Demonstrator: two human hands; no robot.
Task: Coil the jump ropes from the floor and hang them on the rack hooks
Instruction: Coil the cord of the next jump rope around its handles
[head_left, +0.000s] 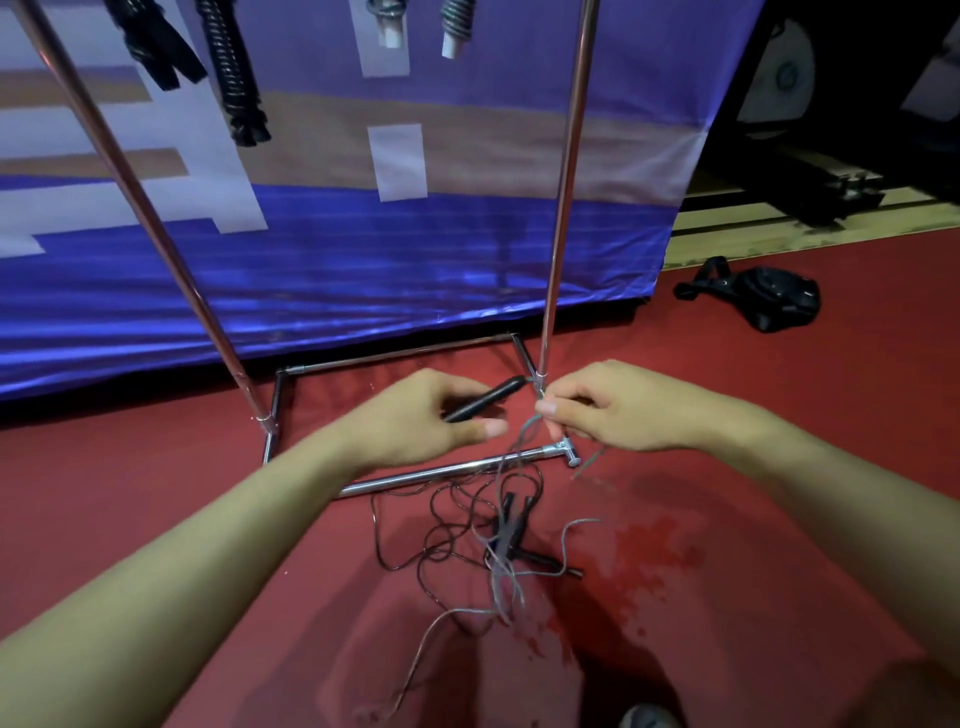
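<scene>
My left hand (415, 415) grips a black jump-rope handle (485, 399) held above the floor. My right hand (602, 410) pinches the thin grey rope (524, 436) that runs from that handle and hangs down to the floor. Below the hands, a tangle of grey and black jump ropes (483, 540) with several black handles lies on the red floor. The chrome rack (563, 187) stands just beyond my hands, its base bars (447, 470) on the floor. Black coiled items (234, 78) hang near the rack's top.
A blue and tan banner (363, 249) covers the wall behind the rack. A black bag with a strap (769, 301) lies on the red floor at the right. Dark equipment (831, 197) stands on a wooden strip at the far right. A shoe tip (649, 719) shows at the bottom.
</scene>
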